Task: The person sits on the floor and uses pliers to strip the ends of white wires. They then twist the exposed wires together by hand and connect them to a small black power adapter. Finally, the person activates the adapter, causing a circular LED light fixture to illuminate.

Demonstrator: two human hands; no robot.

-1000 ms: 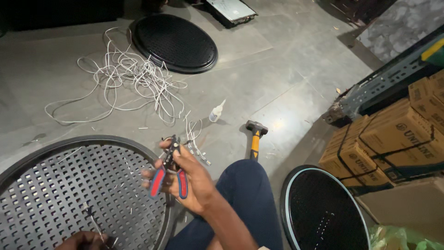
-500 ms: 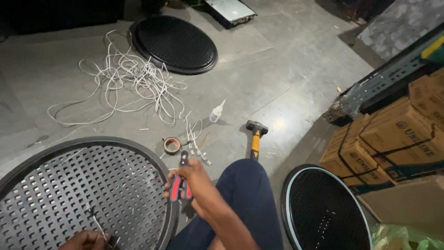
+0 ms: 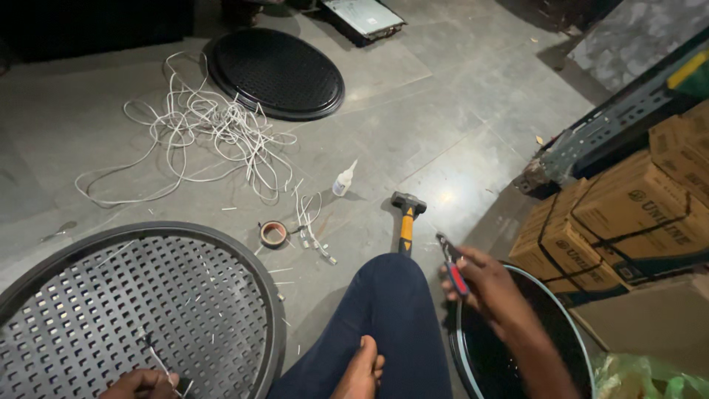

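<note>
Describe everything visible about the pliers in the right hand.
The pliers have red and blue grips and dark metal jaws that point up and left, away from the person. The right hand wraps the grips, hiding most of them. The tool is held in the air, right of the raised knee and above the rim of a dark round grille.

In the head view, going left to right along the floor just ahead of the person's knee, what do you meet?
Perforated round grille → tape roll → short white wire pieces → small glue bottle → hammer → red-handled pliers in the right hand → strapped cardboard boxes.
</note>
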